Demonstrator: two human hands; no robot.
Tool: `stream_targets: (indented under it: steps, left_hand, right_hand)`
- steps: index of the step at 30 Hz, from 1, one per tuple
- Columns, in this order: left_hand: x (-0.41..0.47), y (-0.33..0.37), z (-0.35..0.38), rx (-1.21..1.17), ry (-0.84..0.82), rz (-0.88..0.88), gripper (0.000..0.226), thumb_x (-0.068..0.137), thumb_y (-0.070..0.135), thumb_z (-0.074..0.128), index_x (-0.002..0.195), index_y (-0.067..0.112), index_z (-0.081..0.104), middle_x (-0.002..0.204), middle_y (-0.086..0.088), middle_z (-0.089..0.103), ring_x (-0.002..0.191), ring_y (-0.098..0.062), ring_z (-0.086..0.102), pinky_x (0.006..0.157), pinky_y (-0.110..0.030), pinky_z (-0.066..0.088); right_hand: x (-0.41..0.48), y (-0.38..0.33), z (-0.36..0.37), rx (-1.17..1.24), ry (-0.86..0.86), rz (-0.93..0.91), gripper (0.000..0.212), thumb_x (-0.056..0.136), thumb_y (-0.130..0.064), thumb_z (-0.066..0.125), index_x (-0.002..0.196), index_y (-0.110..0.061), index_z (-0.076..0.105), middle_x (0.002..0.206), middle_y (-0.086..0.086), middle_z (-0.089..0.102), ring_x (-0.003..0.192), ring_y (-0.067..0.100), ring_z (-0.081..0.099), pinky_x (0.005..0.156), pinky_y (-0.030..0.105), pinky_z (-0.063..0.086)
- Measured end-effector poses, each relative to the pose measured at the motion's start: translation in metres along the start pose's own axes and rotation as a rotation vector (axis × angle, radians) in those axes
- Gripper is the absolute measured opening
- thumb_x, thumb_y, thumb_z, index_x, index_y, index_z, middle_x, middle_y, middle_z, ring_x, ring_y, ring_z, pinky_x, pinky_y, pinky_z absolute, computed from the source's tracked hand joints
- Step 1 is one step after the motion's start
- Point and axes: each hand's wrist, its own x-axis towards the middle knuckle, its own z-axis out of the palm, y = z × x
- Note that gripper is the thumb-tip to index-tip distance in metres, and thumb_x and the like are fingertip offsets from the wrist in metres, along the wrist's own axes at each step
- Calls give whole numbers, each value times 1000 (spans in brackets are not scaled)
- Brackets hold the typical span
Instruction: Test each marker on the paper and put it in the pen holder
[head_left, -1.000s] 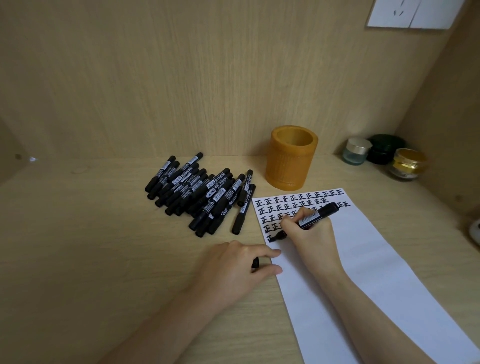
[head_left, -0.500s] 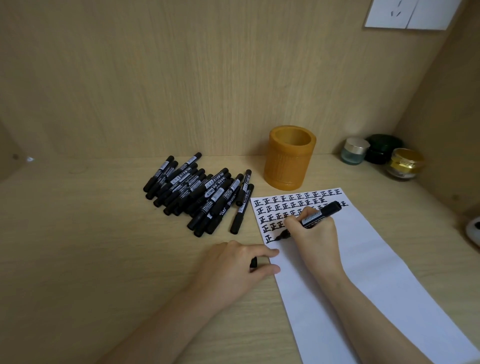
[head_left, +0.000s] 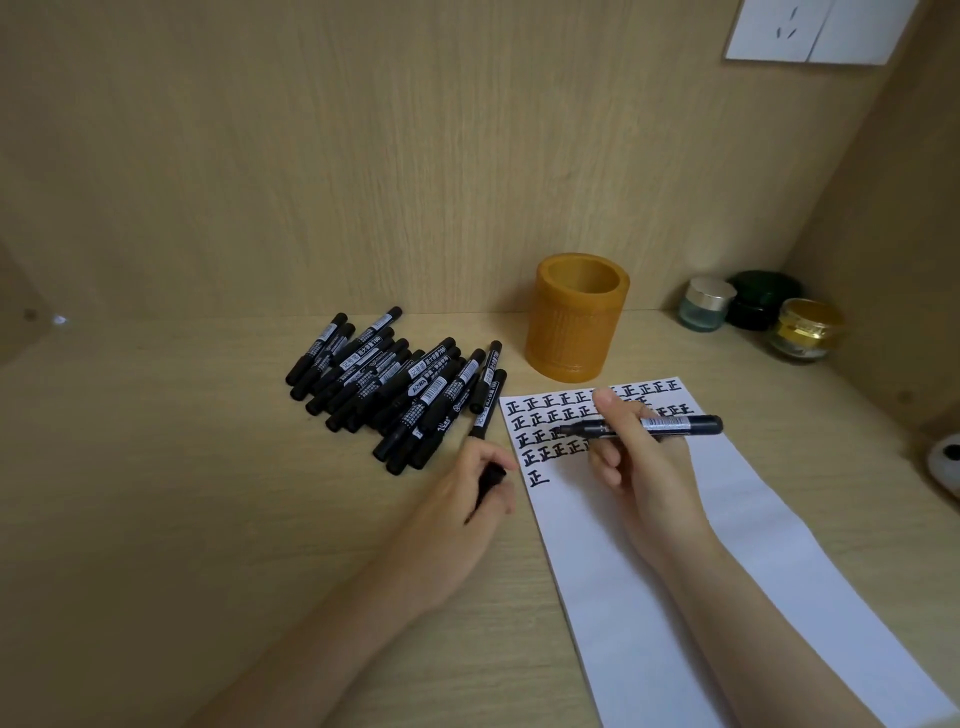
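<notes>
Forearms reach in from the near edge of the desk (head_left: 156, 519), and the long white paper (head_left: 675, 597) runs under the right one. Left hand (head_left: 462, 493) sits just off the paper's left edge, fingers curled round the black cap (head_left: 491, 475). Right hand (head_left: 641, 467) is over the sheet, thumb and fingers pinching the marker (head_left: 670, 424) mid-barrel.

And here's what matters: the marker lies almost level, long axis left to right, nib end pointing left at the cap, butt end out to the right. Cap and nib are near but apart, the cap a touch closer to the camera. Looks to me like capping comes next, a short meeting of the two hands.

Half a second ago that nib was down on the paper with the barrel slanting up and away. Now it's lifted off and swung flat, and the left hand, which lay low on the desk, has turned so the cap shows. The fresh mark (head_left: 538, 477) sits alone at the start of the fifth row.

Further back, the pile of markers (head_left: 400, 384) lies left of the sheet. Beyond the paper's top edge stands the pen holder (head_left: 576, 322), upright, no marker showing above its rim, nearer the right hand than the left. Three small jars (head_left: 758, 306) sit in the far right corner.
</notes>
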Motion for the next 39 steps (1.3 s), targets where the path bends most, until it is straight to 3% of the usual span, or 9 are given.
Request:
stream_targets:
  steps: [5, 10, 15, 18, 20, 23, 30, 36, 39]
  left_hand:
    - [2, 2, 3, -143, -69, 40, 28, 91, 15, 57, 114, 20, 41, 97, 10, 71, 101, 1, 61, 95, -22, 43]
    - [4, 3, 3, -192, -40, 40, 29, 85, 15, 66, 100, 20, 42, 95, 10, 74, 89, -5, 65, 78, -22, 45]
    - [3, 3, 4, -221, 6, 37, 25, 83, 16, 68, 94, 18, 45, 94, 6, 74, 93, -9, 67, 87, -32, 49]
    - [4, 3, 2, -254, 138, 36, 21, 80, 14, 71, 90, 16, 53, 92, 5, 74, 90, -8, 68, 84, -32, 51]
    - [5, 6, 0, -293, 237, 78, 17, 76, 8, 73, 86, 12, 60, 88, 8, 74, 82, -4, 69, 73, -20, 51]
    - [5, 9, -2, -374, 311, 105, 14, 72, 0, 74, 82, 8, 66, 77, 8, 73, 66, -6, 66, 62, -18, 52]
    - [4, 10, -1, -394, 334, 127, 15, 74, 1, 73, 84, 10, 68, 65, 5, 70, 56, -8, 63, 57, -17, 51]
    - [5, 8, -1, -405, 336, 99, 15, 74, 3, 74, 85, 11, 67, 65, 6, 70, 55, -6, 62, 56, -16, 50]
    - [8, 8, -1, -379, 356, 89, 15, 74, 7, 74, 86, 13, 67, 68, 4, 70, 57, -8, 62, 58, -18, 51]
  right_hand:
    - [-5, -1, 5, -43, -48, -13, 34, 79, -22, 70, 63, -16, 40, 48, -6, 33, 40, 9, 20, 39, 18, 20]
    - [-6, 2, 8, -137, -33, -40, 38, 88, -4, 64, 59, -12, 41, 44, -7, 34, 38, 8, 23, 40, 18, 22]
    - [-12, 7, 12, -275, -180, -78, 30, 85, -3, 67, 63, -5, 46, 41, -6, 42, 38, 4, 37, 43, 12, 33]
    - [-14, 4, 14, -259, -268, -98, 24, 84, -18, 70, 67, -5, 59, 45, 5, 48, 38, 7, 42, 45, 12, 37]
    - [-12, 4, 11, -272, -291, -84, 33, 87, -37, 61, 64, -14, 65, 52, 15, 54, 43, 11, 45, 49, 18, 34]
    - [-10, 5, 9, -331, -291, -68, 45, 86, -44, 58, 55, -12, 65, 57, 28, 50, 46, 14, 41, 52, 22, 32]
    - [-10, 6, 12, -351, -317, -96, 47, 91, -38, 60, 50, -14, 63, 52, 16, 48, 51, 19, 41, 53, 20, 33]
    - [-11, 7, 12, -352, -340, -86, 44, 91, -37, 57, 59, -8, 64, 50, 10, 47, 47, 11, 41, 50, 15, 33]
    - [-11, 8, 16, -304, -198, -47, 41, 84, -43, 65, 83, -3, 68, 55, 1, 51, 50, 8, 45, 53, 17, 35]
